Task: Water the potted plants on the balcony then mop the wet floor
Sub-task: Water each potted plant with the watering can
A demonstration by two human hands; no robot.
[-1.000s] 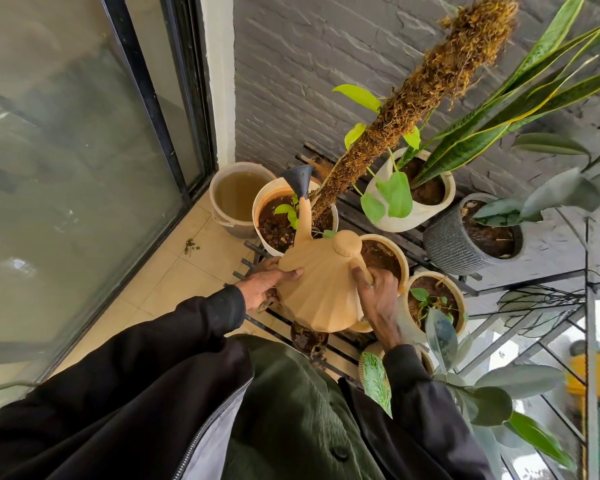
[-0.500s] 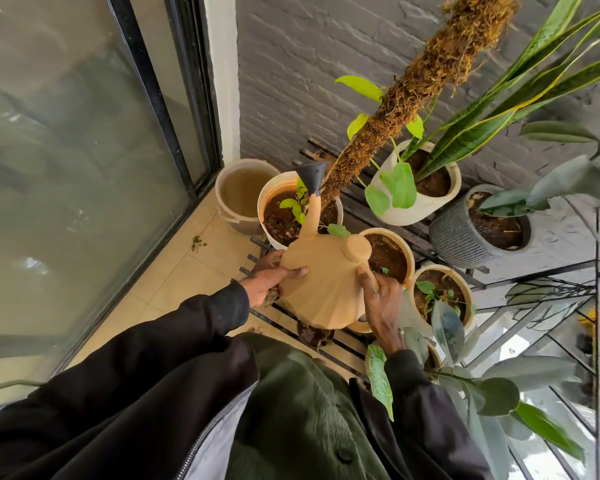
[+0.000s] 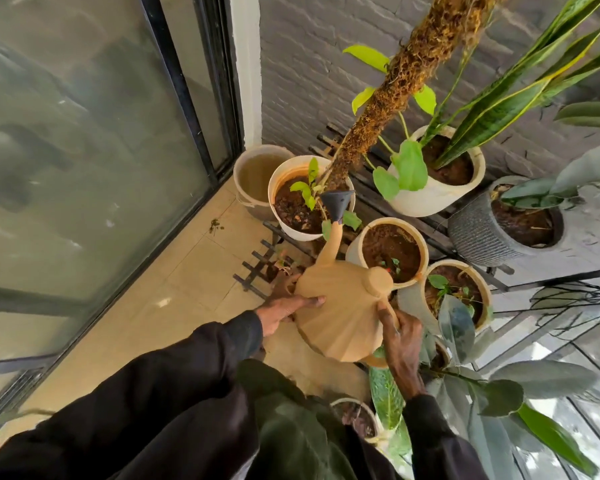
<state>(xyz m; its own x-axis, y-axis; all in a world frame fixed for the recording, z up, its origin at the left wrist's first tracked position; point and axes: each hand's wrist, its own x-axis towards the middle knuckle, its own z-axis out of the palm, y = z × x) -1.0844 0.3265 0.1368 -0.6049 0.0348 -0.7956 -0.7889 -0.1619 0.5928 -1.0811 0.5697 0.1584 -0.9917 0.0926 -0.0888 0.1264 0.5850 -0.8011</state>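
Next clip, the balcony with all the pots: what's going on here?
A person holds a tan watering can tilted forward with both hands. The right hand grips its handle; the left hand steadies its side. The dark spout head sits over the right edge of the white pot with the moss pole. No water stream can be made out, and no mop is in view.

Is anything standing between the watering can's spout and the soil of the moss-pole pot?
Nothing solid. The black rose of the watering can hangs over the soil of the white pot, beside the moss pole; only small green leaves sit around it.
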